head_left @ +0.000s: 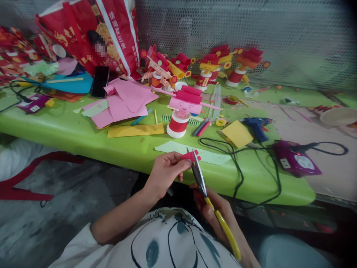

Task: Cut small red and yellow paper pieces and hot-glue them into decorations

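Observation:
My left hand (169, 167) pinches a small red piece of paper (187, 156) near the front edge of the green table. Yellow-handled scissors (201, 182) are gripped in my right hand (214, 208), with the blades pointing away from me and slightly apart. The red paper lies at the blades, its notched end showing just past them. Some fingers of my right hand are hidden behind the scissors. Just beyond my hands lies a pale green paper strip (173, 146). Behind it stands a paper figure (185, 102) with a pink head and red hat on a red-and-white cup base (178, 124).
Pink paper sheets (125, 98) and a yellow strip (136, 130) lie left on the green table (69, 128). At right are a blue glue gun (257, 126), a purple power box (297, 158) and a looping black cable (237, 182). Several finished-looking figures and a red bag (75, 33) stand behind.

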`<state>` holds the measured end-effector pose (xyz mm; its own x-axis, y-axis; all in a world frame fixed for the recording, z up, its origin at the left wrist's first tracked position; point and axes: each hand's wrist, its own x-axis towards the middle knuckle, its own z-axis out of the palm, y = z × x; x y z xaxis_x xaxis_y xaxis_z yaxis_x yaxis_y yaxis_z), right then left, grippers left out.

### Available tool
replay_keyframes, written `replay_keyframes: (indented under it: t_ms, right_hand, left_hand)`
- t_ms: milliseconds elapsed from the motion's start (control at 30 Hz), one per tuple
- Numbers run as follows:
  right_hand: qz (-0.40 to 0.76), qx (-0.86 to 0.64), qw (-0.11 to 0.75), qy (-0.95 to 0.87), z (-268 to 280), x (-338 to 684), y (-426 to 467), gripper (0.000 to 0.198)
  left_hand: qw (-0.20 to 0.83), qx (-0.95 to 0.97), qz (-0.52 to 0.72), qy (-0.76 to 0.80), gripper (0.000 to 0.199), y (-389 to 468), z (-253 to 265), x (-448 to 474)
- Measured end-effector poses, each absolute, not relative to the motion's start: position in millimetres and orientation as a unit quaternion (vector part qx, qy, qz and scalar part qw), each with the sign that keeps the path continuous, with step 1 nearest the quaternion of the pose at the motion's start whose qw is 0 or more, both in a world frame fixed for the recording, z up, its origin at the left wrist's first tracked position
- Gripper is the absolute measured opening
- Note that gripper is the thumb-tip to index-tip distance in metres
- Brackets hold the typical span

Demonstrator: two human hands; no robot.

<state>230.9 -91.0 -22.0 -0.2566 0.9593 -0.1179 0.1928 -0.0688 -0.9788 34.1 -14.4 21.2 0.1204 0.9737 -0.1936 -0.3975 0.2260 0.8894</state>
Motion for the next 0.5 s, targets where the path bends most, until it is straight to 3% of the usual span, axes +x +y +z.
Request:
replay_keyframes:
  t_ms: [500]
  right_hand:
    - [0.54,-0.545,0.354,-0.535,-13,220,-89,0.076]
  left_hand:
    - [0.661,0.348,0.511,0.426,0.028,-16,22,40]
